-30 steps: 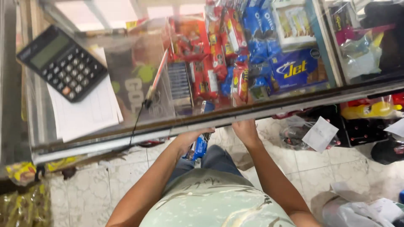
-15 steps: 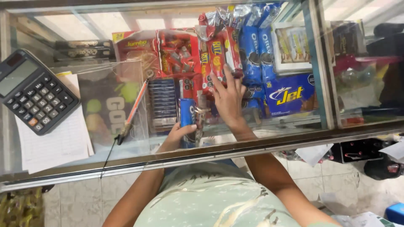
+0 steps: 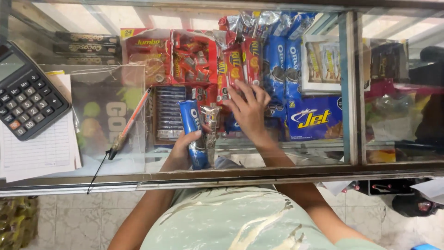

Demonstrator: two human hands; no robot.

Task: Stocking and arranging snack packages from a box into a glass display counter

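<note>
Both my arms reach under the glass top of a shop counter, into the display shelf below. My left hand grips a blue tube-shaped packet of biscuits, held nearly upright with a silvery wrapper end beside it. My right hand lies spread, fingers apart, on the red cracker packets and the blue biscuit packets stacked in the shelf.
A black calculator rests on a lined paper sheet on the glass at the left. A pen on a cord lies on the glass. Inside are red snack boxes, a blue and yellow box and a metal divider.
My hands went from the counter's near edge into the shelf under the glass. The left hand now holds the blue packet higher; the right hand has spread over the stacked packets.
</note>
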